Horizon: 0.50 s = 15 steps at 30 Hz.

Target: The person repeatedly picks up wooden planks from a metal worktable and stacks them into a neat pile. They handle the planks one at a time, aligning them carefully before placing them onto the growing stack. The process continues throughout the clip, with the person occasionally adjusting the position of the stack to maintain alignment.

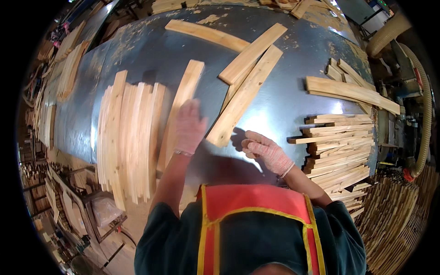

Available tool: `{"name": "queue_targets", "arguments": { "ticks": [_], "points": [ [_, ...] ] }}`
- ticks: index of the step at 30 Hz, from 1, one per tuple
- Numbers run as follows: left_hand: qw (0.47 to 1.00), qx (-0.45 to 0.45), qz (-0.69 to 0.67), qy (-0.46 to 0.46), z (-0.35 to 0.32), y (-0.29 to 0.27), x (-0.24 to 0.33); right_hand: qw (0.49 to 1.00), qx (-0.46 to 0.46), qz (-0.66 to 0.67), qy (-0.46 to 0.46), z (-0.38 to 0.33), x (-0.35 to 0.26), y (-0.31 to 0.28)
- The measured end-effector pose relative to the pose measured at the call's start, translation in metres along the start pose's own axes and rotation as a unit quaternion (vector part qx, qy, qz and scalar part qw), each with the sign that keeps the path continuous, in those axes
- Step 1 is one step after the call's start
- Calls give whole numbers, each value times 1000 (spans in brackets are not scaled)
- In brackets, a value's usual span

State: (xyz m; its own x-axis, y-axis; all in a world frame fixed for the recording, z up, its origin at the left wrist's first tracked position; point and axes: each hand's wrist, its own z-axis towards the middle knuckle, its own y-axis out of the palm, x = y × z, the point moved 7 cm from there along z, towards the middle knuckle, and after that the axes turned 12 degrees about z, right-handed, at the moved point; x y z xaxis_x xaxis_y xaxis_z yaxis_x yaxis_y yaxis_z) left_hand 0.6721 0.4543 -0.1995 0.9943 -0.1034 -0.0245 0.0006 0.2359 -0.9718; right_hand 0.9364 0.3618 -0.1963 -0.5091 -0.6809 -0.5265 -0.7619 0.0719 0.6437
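My left hand [190,126], in a pale pink knit glove and somewhat blurred, lies over a light wooden board [188,82], its thumb apart from the fingers. Whether it grips the board cannot be made out. This board leans at a slant beside a row of upright-set boards [133,133] on the left. My right hand [268,153], gloved too, hovers over the table with its fingers curled in and nothing visible in them. Just ahead of it, a long board [245,98] with a knot near its close end rests across others, beside another slanted board [254,52].
The dark metal table [151,50] carries a further board [206,34] at the back. To the right are a stack of narrow boards [339,146] and some crossed pieces [353,91]. A machine with a ribbed hose [424,114] stands beyond the right edge. A metal-framed cart [91,201] is at lower left.
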Motion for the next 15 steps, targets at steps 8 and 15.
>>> {"name": "queue_targets", "arguments": {
  "ticks": [8, 15],
  "points": [
    [977, -212, -12, -9, 186, 68, 99, 998, -47, -18, 30, 39, -35, -18],
    [950, -311, -38, -15, 97, 27, 87, 994, 62, 95, 5, 104, -56, -95]
  ]
}}
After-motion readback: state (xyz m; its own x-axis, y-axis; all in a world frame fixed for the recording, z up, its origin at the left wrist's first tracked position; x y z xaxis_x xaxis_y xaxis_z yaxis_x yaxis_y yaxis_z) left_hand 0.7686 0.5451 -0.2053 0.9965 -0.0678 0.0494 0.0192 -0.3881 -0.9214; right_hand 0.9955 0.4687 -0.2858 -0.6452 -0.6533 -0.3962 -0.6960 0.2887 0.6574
